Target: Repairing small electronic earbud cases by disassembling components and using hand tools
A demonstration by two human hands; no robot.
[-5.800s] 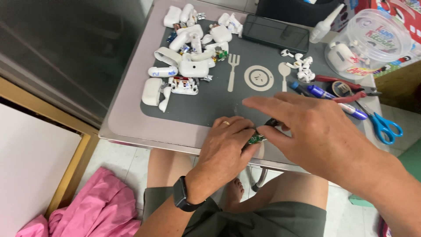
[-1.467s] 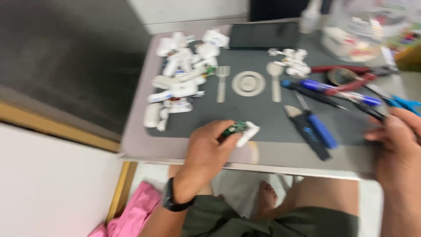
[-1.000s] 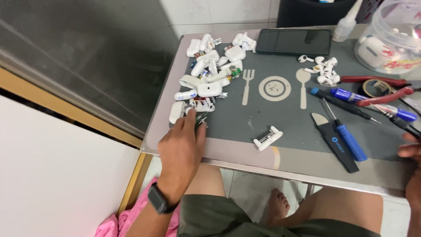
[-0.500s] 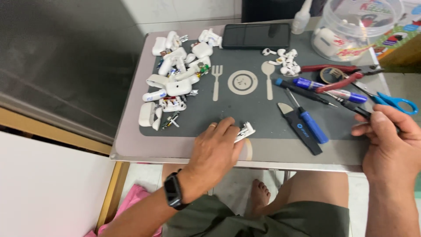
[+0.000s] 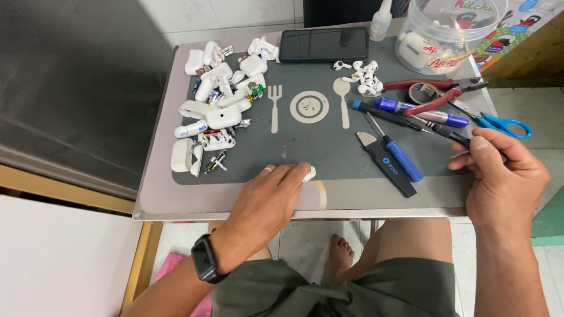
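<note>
**Currently: hands at the worktop's near edge**

Left hand (image 5: pixel 267 196) lies palm-down on the grey mat (image 5: pixel 317 147), fingers closed over a small white part (image 5: pixel 309 172) (only its tip shows). Right hand (image 5: pixel 502 173) pinches a thin dark tool (image 5: pixel 455 136) at the mat's right edge. Just left of that tool lie a blue screwdriver (image 5: pixel 395 154) and a black pry tool (image 5: pixel 385 162). White casings (image 5: pixel 220 108) are piled at far left, well apart from both hands.

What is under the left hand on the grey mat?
Under the left hand only a small white piece shows at the fingertips, lying on the grey mat. The rest of it is covered by the fingers.
</note>
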